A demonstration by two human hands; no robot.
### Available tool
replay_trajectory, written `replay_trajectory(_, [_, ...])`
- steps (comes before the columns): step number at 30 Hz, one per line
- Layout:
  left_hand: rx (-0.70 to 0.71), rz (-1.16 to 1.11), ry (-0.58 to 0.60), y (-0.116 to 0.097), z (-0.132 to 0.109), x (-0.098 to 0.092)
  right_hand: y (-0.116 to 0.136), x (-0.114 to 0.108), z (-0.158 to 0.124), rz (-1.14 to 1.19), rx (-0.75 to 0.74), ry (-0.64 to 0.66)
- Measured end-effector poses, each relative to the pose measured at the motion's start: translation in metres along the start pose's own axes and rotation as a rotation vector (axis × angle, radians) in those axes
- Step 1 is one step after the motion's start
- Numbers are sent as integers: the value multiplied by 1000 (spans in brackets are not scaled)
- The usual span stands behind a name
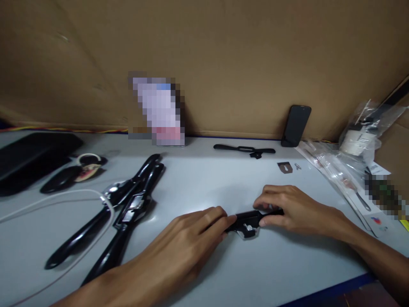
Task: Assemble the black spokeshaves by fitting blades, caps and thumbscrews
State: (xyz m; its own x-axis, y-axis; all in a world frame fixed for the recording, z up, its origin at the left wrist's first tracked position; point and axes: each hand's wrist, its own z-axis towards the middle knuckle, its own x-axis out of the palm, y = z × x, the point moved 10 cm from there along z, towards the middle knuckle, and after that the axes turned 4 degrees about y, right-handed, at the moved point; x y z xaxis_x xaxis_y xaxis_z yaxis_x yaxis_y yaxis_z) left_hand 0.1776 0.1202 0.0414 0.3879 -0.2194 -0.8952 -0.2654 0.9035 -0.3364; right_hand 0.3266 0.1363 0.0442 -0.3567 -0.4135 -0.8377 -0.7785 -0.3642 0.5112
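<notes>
A black spokeshave [249, 224] lies low over the table in front of me, its silvery blade and small wing screw facing my side. My left hand [198, 238] is closed over its left handle, mostly hiding that end. At the other handle, my right hand [287, 211] grips between thumb and curled fingers. Farther back lies a bare black spokeshave body [246, 149] with a small black cap [255, 155] against it. A loose flat blade [285, 167] and a little metal wing screw [297, 166] rest beyond my right hand.
Two more black spokeshaves [134, 209] lie crossed at left, with a white cable [110, 213] looping over them. Behind are a black case [35, 157] and keys [89, 170]. A phone [296, 125] leans on the cardboard wall [230, 64]; plastic packets [338, 179] lie right.
</notes>
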Motion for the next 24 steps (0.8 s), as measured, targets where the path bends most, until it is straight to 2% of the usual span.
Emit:
replay_trajectory(3, [1, 6, -1, 0, 1, 0, -3, 4, 4, 82, -19, 56])
replay_trajectory(11, [-5, 3, 7, 1, 0, 0, -5, 6, 7, 142, -22, 15])
replay_trajectory(15, [4, 4, 8, 0, -1, 0, 0, 4, 3, 78, -25, 19])
replay_trajectory(21, [8, 14, 1, -3, 0, -3, 12, 10, 1, -148, -20, 28])
replay_trajectory(24, [32, 18, 3, -6, 1, -5, 15, 13, 1, -147, -24, 22])
